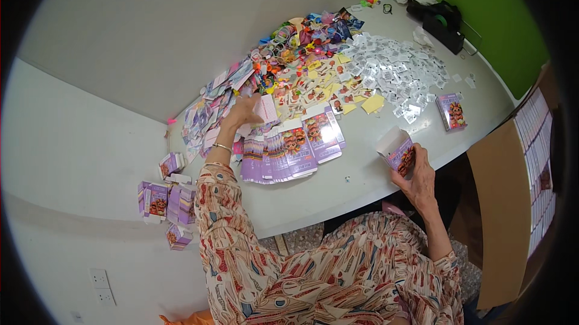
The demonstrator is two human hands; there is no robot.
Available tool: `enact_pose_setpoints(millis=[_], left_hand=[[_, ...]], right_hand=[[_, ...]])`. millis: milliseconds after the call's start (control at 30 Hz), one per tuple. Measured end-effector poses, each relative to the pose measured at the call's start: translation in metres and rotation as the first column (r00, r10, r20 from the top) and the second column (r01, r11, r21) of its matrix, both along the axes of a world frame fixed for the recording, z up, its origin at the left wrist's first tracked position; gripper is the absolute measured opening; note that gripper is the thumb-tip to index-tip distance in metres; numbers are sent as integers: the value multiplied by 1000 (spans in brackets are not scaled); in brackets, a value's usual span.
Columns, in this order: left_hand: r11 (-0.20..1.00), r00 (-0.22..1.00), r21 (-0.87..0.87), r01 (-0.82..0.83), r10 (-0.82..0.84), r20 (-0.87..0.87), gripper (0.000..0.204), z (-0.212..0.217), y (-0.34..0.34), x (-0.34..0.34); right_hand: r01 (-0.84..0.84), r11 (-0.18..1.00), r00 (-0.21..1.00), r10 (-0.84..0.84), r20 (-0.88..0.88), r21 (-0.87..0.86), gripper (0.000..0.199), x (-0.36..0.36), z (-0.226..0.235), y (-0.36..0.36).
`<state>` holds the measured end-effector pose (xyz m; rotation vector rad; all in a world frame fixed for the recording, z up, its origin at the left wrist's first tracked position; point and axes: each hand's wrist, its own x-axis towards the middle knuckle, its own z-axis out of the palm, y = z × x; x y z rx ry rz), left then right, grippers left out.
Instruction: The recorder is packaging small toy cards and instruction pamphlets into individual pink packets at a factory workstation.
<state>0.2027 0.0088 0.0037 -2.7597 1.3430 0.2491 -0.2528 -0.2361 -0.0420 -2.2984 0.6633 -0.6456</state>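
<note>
My left hand [243, 111] reaches to the far side of the table, its fingers around the edge of a pink-and-white card [266, 109]. Just below it lies a fanned row of flat purple printed cartons [283, 153]. My right hand [417, 174] grips a small purple box [401, 157] near the table's front edge. That box is unfolded into shape, with its white top flap standing up at the upper left. A loose pile of pastel packets [208, 111] lies around and to the left of my left hand.
Along the back stretch heaps of colourful trinkets [301, 38], yellow cards [373, 104] and small clear-and-white packets [392, 65]. A closed purple box [451, 112] stands at the right. Several formed boxes [158, 199] gather at the left. A large cardboard carton [505, 204] stands beside the table's right end.
</note>
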Motion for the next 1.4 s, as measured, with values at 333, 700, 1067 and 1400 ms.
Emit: enact_pose_setpoints(millis=[333,700,1067,1400], left_hand=[[816,988,-556,-156,126,-91,22,15,-8,-1],[487,880,-829,-276,-218,-421,13,76,-89,-142],[432,887,-886,-169,-326,-328,6,37,-137,-278],[463,883,-879,-114,-358,-302,5,31,-134,-289]], right_hand=[[25,1000,999,-25,29,-9,71,-1,0,1],[28,999,1000,-28,3,-33,72,4,5,-1],[47,998,999,-46,15,-30,75,1,0,0],[67,998,996,-66,56,-14,76,1,-1,1]])
